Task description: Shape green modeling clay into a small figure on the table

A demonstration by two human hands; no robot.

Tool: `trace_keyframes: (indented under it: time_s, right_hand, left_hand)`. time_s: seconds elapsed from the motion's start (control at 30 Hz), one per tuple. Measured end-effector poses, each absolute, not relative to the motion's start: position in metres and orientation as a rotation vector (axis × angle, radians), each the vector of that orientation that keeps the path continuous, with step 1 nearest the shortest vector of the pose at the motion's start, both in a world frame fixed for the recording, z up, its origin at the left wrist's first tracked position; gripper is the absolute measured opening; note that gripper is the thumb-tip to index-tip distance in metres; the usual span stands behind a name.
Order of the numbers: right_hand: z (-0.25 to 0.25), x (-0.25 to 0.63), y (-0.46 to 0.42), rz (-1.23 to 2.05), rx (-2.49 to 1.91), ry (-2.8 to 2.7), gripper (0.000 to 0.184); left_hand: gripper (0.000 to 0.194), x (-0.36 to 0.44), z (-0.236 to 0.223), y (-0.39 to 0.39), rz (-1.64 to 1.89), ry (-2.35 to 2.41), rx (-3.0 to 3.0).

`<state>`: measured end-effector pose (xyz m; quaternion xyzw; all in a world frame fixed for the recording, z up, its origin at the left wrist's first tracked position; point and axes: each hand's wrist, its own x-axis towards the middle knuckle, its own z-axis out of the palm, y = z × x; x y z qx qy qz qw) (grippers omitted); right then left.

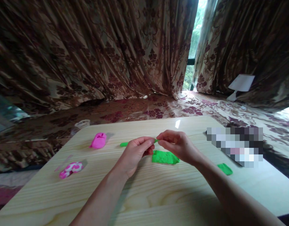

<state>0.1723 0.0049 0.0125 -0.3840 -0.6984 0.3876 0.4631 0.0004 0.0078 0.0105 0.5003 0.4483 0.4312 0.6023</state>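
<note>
Above the middle of the table, my left hand (140,149) and my right hand (176,142) meet fingertip to fingertip. Both pinch a small piece of green modelling clay (156,141), mostly covered by the fingers. Just below them a flat, rough-edged green clay slab (165,157) lies on the wood. A thin green strip (123,144) shows left of my left hand; whether it joins the pinched piece is hidden. Near my right forearm rests a smaller green clay square (225,169).
On the left of the pale wooden table (144,201) sit a pink clay shape (98,141) and a pink-and-white clay piece (71,169). A pixelated object (236,147) lies at the right edge. Behind are patterned curtains (135,47) and a white lamp (241,83).
</note>
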Motion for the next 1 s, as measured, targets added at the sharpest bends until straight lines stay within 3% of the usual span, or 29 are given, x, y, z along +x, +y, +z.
trace_keyframes:
  time_s: [0.17, 0.37, 0.8, 1.0]
  right_hand:
    - [0.006, 0.165, 0.006, 0.763, -0.991, -1.704, 0.010]
    - [-0.004, 0.166, 0.004, 0.810, -0.952, -1.534, 0.010]
    - [-0.004, 0.166, 0.002, 0.597, -0.928, -1.835, 0.020]
    - [-0.005, 0.167, 0.001, 0.534, -0.940, -1.861, 0.013]
  left_hand:
    - [0.023, -0.001, 0.010, 0.006, 0.983, 1.012, 1.152]
    - [0.027, 0.001, 0.007, 0.000, 0.974, 0.989, 1.123]
    - [0.020, 0.005, 0.001, -0.003, 0.938, 0.937, 1.217]
    - [0.025, 0.009, -0.004, -0.004, 0.991, 1.000, 1.154]
